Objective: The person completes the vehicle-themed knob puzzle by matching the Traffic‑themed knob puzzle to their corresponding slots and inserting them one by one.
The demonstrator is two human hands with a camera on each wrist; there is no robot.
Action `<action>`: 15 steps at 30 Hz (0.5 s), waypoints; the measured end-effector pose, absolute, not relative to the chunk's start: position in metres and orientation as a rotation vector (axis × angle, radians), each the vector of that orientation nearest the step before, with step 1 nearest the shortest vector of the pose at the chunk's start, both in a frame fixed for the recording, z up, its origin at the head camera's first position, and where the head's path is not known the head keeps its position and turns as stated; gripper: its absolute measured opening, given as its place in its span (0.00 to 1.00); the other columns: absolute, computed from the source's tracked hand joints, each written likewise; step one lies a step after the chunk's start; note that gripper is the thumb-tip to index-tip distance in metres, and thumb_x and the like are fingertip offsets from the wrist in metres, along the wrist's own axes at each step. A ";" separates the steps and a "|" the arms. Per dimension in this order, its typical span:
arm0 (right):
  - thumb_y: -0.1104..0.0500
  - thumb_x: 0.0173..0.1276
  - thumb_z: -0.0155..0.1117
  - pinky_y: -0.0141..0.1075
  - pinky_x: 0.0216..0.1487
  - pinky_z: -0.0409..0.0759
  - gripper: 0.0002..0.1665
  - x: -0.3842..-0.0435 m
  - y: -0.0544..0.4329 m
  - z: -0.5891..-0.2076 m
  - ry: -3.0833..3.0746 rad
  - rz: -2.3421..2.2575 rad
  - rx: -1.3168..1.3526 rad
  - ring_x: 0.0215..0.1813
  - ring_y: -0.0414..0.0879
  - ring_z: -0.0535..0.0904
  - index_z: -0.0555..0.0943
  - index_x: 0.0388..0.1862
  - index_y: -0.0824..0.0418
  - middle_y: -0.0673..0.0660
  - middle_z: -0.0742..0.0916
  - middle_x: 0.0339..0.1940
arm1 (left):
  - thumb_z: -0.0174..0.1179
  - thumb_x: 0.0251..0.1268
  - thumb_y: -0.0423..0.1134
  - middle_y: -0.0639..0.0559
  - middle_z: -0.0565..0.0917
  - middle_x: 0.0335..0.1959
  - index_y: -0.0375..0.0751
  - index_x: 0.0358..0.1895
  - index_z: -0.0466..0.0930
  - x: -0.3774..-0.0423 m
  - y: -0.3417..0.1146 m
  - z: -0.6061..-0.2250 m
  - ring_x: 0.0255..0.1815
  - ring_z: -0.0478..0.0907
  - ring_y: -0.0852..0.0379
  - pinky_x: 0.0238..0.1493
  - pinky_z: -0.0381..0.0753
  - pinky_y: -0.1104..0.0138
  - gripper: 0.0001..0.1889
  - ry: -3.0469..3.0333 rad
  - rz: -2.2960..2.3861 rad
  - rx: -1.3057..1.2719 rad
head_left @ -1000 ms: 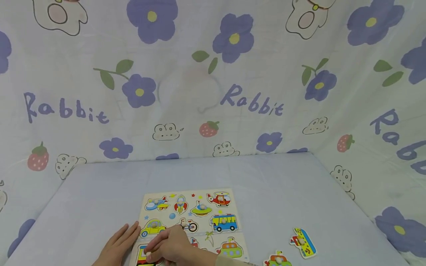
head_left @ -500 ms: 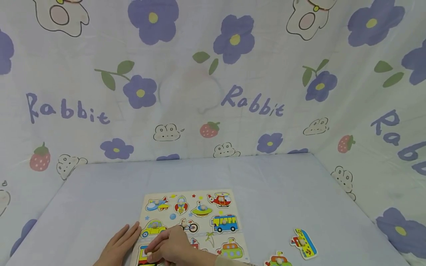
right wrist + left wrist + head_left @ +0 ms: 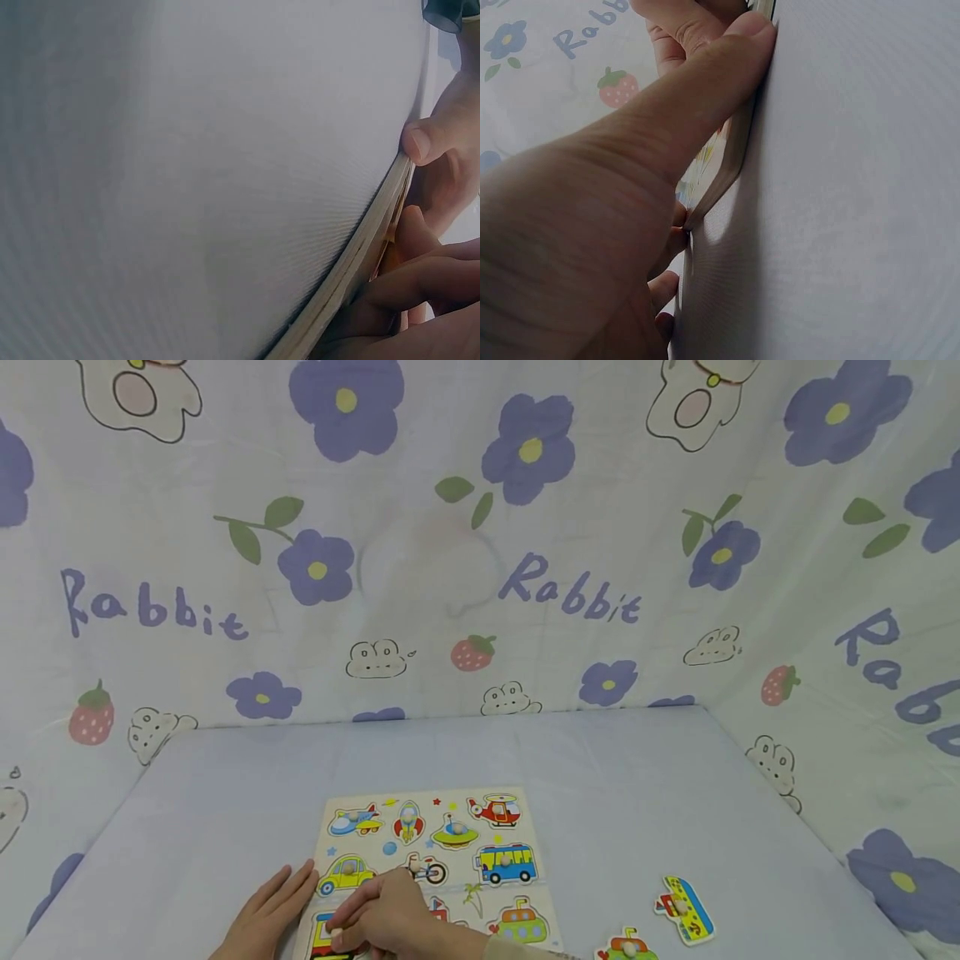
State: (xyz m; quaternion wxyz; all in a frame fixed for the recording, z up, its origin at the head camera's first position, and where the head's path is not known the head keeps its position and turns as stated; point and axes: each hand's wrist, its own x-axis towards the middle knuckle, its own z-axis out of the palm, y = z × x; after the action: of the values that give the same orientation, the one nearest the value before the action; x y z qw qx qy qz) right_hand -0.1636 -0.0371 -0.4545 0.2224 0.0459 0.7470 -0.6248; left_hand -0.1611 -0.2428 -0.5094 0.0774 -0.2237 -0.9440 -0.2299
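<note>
A wooden knob puzzle board (image 3: 542, 893) lies on the table in the head view. My left hand (image 3: 270, 910) rests at its left edge with the fingers extended. In the left wrist view the thumb (image 3: 727, 60) lies along the board's side. Over the board's lower-left corner, my right hand (image 3: 393, 910) pinches the knob of a red-and-yellow puzzle piece (image 3: 322, 943), which looks like a train. That hand hides part of the piece and the board's lower middle. Nearby on the board are the car piece (image 3: 345, 874) and the bicycle-like piece (image 3: 431, 868).
Off the board to the right lie a yellow, blue and red boat piece (image 3: 693, 910) and a green submarine piece (image 3: 628, 946). A submarine picture (image 3: 521, 927) shows at the board's lower right. A patterned cloth (image 3: 420, 577) rises behind the table (image 3: 615, 810).
</note>
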 end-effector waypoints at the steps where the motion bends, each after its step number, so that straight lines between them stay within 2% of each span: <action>1: 0.70 0.49 0.78 0.23 0.10 0.59 0.09 -0.163 -0.037 -0.454 2.068 -1.723 0.129 0.09 0.36 0.64 0.88 0.21 0.58 0.52 0.87 0.19 | 0.71 0.39 0.67 0.40 0.70 0.69 0.32 0.68 0.71 -0.161 -0.243 -0.509 0.67 0.62 0.34 0.60 0.65 0.38 0.54 -2.835 -0.688 -0.666; 15: 0.70 0.49 0.79 0.22 0.10 0.59 0.10 -0.162 -0.038 -0.450 2.097 -1.696 0.162 0.09 0.36 0.64 0.87 0.21 0.58 0.52 0.86 0.18 | 0.71 0.38 0.70 0.39 0.69 0.70 0.33 0.69 0.70 -0.162 -0.242 -0.509 0.68 0.61 0.32 0.61 0.64 0.37 0.57 -2.875 -0.716 -0.643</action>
State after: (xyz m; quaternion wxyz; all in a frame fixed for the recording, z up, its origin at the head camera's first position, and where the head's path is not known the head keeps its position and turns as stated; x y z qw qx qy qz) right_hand -0.1619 -0.0383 -0.4505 0.2181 0.0584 0.7576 -0.6125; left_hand -0.1617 -0.2423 -0.5087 0.0551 -0.2119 -0.9469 -0.2357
